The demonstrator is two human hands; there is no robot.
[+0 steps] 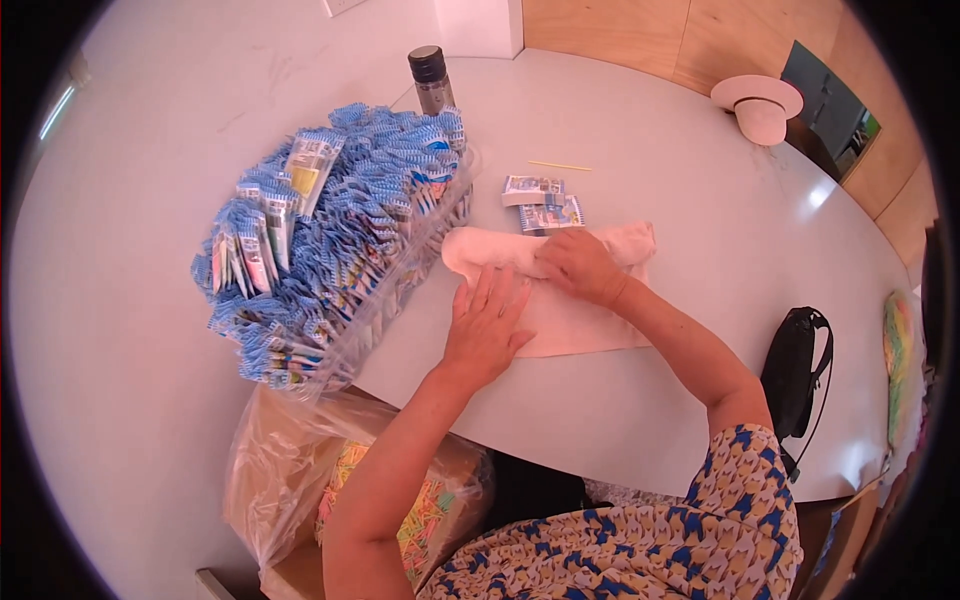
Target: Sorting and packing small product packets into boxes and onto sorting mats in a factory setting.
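Observation:
In front of me on the table lies a pale pink towel (pixel 580 325), its far edge bunched into a thick roll and its near part flat. My left hand (pixel 487 325) rests on the towel's left side with fingers outstretched, the tips reaching the roll. The fingers of my right hand (pixel 582 266) are curled over the middle of the roll, gripping the cloth; the fingertips are partly hidden. Just beyond the roll are two short stacks of small printed packets, one upper stack (pixel 535 190) and one lower stack (pixel 552 214). A thin yellow stick (pixel 559 165) lies farther back.
A large heap of blue-edged packets (pixel 350 220) in clear plastic fills the table's left. Behind it stands a black-capped bottle (pixel 432 80). A hat (pixel 760 105) sits far right, a black bag (pixel 795 370) nearer. Below the edge, a plastic-lined box (pixel 290 450) holds colourful sticks.

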